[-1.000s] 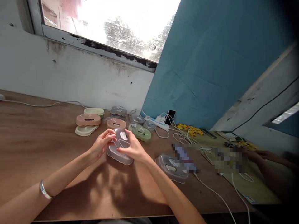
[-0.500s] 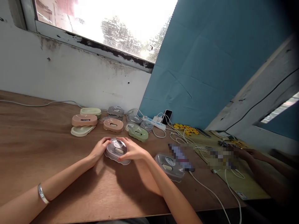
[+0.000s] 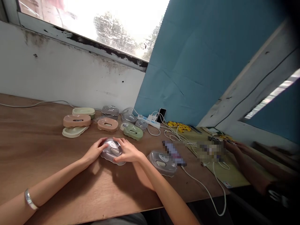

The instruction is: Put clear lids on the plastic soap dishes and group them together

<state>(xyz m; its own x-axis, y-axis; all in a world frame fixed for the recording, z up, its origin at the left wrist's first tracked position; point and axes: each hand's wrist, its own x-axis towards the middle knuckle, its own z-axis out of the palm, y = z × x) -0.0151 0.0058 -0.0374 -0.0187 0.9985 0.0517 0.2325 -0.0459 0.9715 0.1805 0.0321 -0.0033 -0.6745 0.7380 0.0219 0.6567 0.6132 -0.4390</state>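
Observation:
A translucent grey plastic soap box [image 3: 114, 151], with a round sticker and an oval slot on top, is between my two hands over the wooden table [image 3: 91, 193]. My left hand [image 3: 95, 152] grips its left end, thumb on the top edge. From the right, my right hand [image 3: 127, 150] wraps round the other end with fingers at the back and thumb at the front. Closest to my right forearm lies a second grey soap box [image 3: 162, 162] with a similar sticker. The underside of the held box is hidden.
Behind my hands are a green soap box [image 3: 133, 131], pink soap box parts [image 3: 77, 120], [image 3: 107, 124] and a cream tray [image 3: 75, 131]. A power strip [image 3: 148, 120], a phone [image 3: 161, 115] and white cables [image 3: 206, 187] lie to the right. Another person's hands [image 3: 232, 145] are at far right.
The whole view has shifted, so things appear further left. Both hands keep their hold on the grey soap box, with little change in their grip.

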